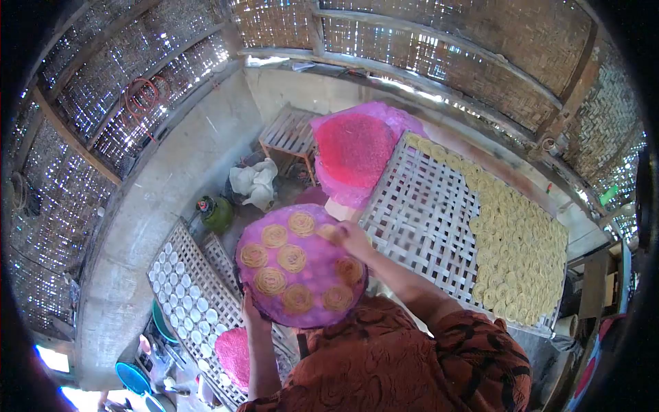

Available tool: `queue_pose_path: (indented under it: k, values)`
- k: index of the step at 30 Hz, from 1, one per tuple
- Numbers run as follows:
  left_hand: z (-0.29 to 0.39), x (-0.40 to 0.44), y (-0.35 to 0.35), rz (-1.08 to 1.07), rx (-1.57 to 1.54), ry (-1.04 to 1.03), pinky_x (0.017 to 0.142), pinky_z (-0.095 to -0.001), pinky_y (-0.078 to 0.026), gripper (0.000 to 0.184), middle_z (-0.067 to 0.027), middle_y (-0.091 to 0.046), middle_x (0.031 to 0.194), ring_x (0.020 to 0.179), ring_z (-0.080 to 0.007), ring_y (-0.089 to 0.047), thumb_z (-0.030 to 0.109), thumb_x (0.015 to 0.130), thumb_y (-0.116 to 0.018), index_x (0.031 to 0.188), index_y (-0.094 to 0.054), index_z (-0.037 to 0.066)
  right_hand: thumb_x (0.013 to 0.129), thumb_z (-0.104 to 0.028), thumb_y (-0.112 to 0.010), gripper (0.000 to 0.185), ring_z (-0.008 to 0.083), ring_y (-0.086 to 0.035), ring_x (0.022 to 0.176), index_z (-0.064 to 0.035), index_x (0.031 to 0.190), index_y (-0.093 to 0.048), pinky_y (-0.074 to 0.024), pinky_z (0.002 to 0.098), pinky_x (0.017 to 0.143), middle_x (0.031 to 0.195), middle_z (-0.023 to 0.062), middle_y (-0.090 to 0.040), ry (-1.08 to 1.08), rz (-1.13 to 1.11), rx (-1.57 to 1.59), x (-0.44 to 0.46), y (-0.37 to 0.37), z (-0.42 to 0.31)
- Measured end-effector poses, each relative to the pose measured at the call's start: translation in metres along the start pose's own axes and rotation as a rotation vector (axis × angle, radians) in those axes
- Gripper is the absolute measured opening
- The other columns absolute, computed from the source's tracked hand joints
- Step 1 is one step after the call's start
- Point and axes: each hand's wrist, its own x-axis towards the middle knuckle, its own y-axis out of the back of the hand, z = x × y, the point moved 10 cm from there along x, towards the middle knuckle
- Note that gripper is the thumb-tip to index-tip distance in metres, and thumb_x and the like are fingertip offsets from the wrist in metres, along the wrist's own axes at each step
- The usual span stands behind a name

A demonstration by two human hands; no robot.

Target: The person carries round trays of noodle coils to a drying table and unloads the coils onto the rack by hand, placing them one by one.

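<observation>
My left hand [252,309] grips the lower left rim of a round tray lined with pink-purple sheet [317,268]. On the tray lie several flat yellow coiled rounds [292,258]. At the tray's upper right edge, my right hand [353,240] has its fingers closed at a yellow round [329,234]. Just beyond that hand is a large woven bamboo rack [419,206], its right part covered with many yellow coiled rounds [522,254].
A red mass on pink plastic [353,151] lies behind the tray, beside a slatted wooden bench [292,130]. A green gas cylinder [217,214] and white sack [254,182] stand left. Another rack [199,275] holds white discs [182,302]. Blue basin [133,378] at lower left.
</observation>
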Motion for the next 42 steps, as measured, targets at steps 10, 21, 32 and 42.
queue_pose_path:
  k: [10, 21, 32, 42]
  values:
    - [0.034, 0.002, 0.036, 0.033, -0.009, -0.044, 0.096, -0.0428, -0.044, 0.040, -0.0090, -0.053, 0.127, 0.115, -0.0256, -0.052, 0.028, 0.097, -0.041, 0.130, -0.045, 0.005, 0.095, -0.016, -0.050, 0.021, 0.0133, -0.059, 0.078, -0.0043, 0.106, -0.063, -0.0504, 0.0272, 0.069, 0.089, 0.0036, -0.063, -0.542, 0.162, 0.709, -0.005, 0.060, 0.167]
    - [0.007, 0.027, 0.013, 0.020, 0.011, -0.009, 0.091, -0.0409, -0.046, 0.036, -0.0088, -0.058, 0.119, 0.107, -0.0240, -0.057, 0.028, 0.096, -0.045, 0.123, -0.050, 0.004, 0.078, -0.005, -0.058, 0.023, 0.0349, -0.059, 0.100, -0.0026, 0.100, -0.063, -0.0491, 0.0403, 0.084, 0.103, 0.0226, -0.062, 0.229, 0.079, -0.162, 0.015, 0.046, -0.016]
    - [-0.045, 0.038, -0.031, -0.064, 0.098, 0.168, 0.095, -0.0446, -0.044, 0.043, -0.0115, -0.056, 0.123, 0.110, -0.0285, -0.055, 0.035, 0.096, -0.042, 0.126, -0.048, 0.005, 0.083, -0.015, -0.060, 0.020, 0.0355, -0.061, 0.089, -0.0024, 0.099, -0.061, -0.0503, 0.0397, 0.078, 0.104, 0.0186, -0.062, 0.057, -0.059, -0.062, 0.071, 0.019, -0.014]
    - [-0.048, 0.042, -0.045, -0.028, 0.114, 0.143, 0.086, -0.0408, -0.050, 0.033, -0.0088, -0.061, 0.112, 0.099, -0.0247, -0.061, 0.025, 0.092, -0.052, 0.118, -0.053, 0.004, 0.083, -0.013, -0.057, 0.018, 0.0324, -0.061, 0.084, 0.0002, 0.094, -0.058, -0.0489, 0.0397, 0.077, 0.092, 0.0173, -0.062, 0.385, -0.162, -0.402, 0.054, -0.018, -0.019]
